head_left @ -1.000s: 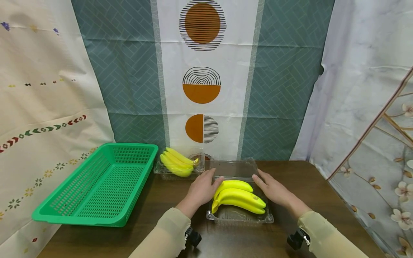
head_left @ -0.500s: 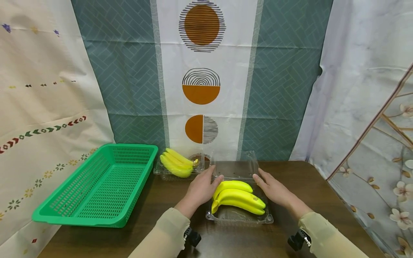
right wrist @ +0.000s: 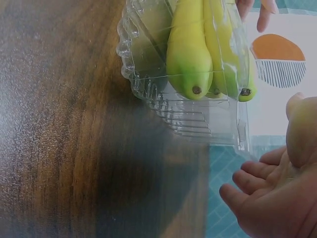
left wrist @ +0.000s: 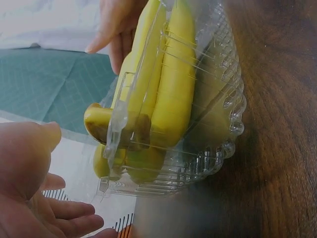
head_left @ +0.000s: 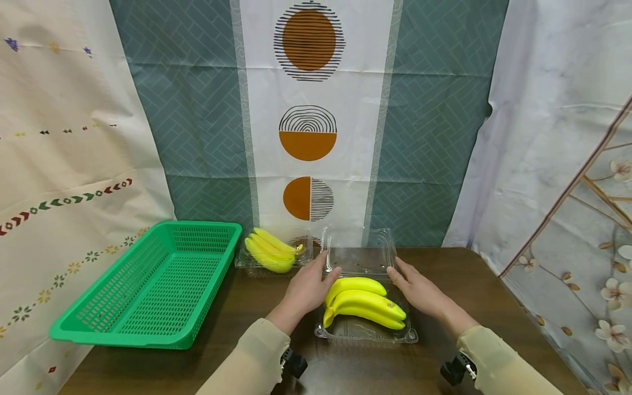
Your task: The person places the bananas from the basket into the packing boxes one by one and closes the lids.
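A clear plastic clamshell box point(head_left: 367, 333) lies on the table in front of me, its lid point(head_left: 357, 260) raised at the back. Inside its base rests a bunch of yellow bananas point(head_left: 365, 304), which shows through the ribbed wall in both wrist views. My left hand point(head_left: 307, 289) is at the box's back left corner, thumb and fingers apart and the fingertips beside the lid's edge. Mirroring it at the back right corner is my right hand point(head_left: 419, 291), fingers extended along the lid's other side. In the right wrist view, the right fingers point(right wrist: 247, 181) look relaxed, with nothing between them and the thumb.
A green plastic basket point(head_left: 185, 329) stands on the left of the wooden table point(head_left: 355, 370). Behind my left hand sits a second clear box point(head_left: 308, 255) with bananas point(head_left: 270, 249) in it. Patterned cloth point(head_left: 316, 88) hangs behind the table's far edge.
The lid has swung up from a lower tilt and stands more upright at the back. Both hands have hardly moved, and the bananas lie as before.
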{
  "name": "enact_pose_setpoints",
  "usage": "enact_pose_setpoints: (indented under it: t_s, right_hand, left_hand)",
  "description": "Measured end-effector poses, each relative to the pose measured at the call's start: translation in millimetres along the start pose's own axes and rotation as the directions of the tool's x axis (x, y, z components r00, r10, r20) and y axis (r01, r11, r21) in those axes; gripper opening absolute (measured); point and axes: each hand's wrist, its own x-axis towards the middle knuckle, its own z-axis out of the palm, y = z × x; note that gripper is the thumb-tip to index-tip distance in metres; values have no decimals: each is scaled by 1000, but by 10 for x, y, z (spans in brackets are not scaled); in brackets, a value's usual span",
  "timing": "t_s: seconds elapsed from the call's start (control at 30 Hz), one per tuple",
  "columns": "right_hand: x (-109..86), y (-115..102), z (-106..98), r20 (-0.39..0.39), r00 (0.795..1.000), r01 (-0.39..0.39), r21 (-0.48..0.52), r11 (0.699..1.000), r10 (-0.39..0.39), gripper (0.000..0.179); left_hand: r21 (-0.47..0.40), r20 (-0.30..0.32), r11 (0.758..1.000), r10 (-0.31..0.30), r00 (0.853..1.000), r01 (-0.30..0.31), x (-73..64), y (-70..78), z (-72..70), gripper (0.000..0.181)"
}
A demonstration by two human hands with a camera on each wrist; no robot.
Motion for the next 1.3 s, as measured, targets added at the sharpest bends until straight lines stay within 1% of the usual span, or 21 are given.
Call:
enact_pose_setpoints:
  t_s: [0.1,0.4,0.53,0.67,0.77,0.93,1.3]
  right_hand:
    - [-1,-2,3,-8,1000,10,4,1000,-10,90]
    - [3,-3,8,-38,999,33,26,999,-32,87]
    - [3,-9,-7,-44,999,23,30,999,-22,89]
    - [-1,-13,-14,-48,999,1,15,1000,0,96]
    - [-5,-15,-11,-51,999,-3,21,1000,4,99]
    - [-23,-13,-17,-54,998,-4,41,999,7,98]
    - [-56,-43,-32,-74,997,4,66,998,1,100]
  left_hand:
    - [0,-6,1000,3,1000,-3,4,-4,-5,75]
    - [-11,-23,1000,12,1000,-12,3,-1,-22,74]
    - [-16,-24,1000,-1,1000,1,0,17,-43,76]
    - [-30,-25,999,-22,999,21,-2,38,-64,77]
    - [-38,-28,999,-31,999,30,-2,49,-76,78]
    - [-47,-32,998,-41,999,39,-10,62,-94,79]
    - [-50,-49,999,-18,999,15,-5,75,-139,79]
